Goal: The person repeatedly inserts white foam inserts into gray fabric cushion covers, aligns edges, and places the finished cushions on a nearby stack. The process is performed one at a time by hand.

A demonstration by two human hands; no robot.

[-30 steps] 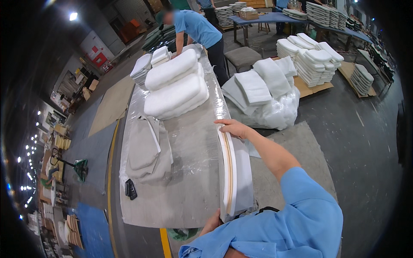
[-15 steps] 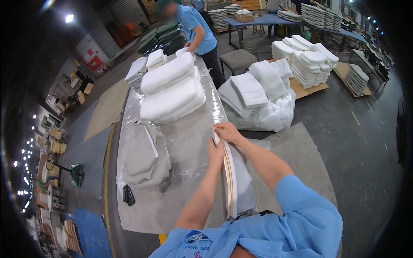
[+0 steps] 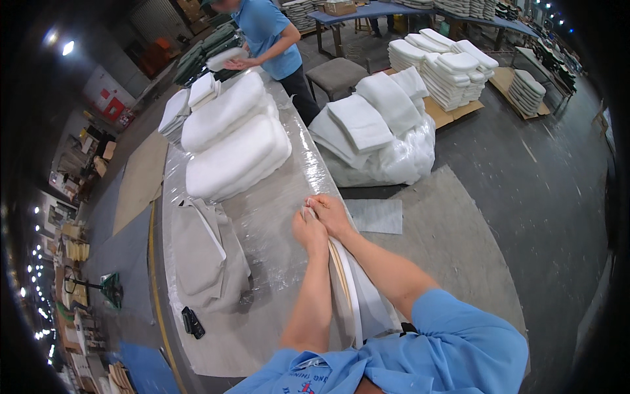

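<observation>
From my distant place I see the white strip with tan lines (image 3: 350,289) along the right edge of the table (image 3: 262,335). At its far end, the left hand (image 3: 310,231) and the right hand (image 3: 332,215) are close together, and the fingers of both pinch it narrowly. On the table's left part lie a black device (image 3: 192,322) and, farther, grey fabric pieces (image 3: 202,259). On the table's far half are thick white pads (image 3: 236,161); beside its far end stands a co-worker (image 3: 266,36).

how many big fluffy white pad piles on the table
2: the nearer pile at mid-table and the farther pile just beyond it. Layers underneath may be hidden.
</observation>
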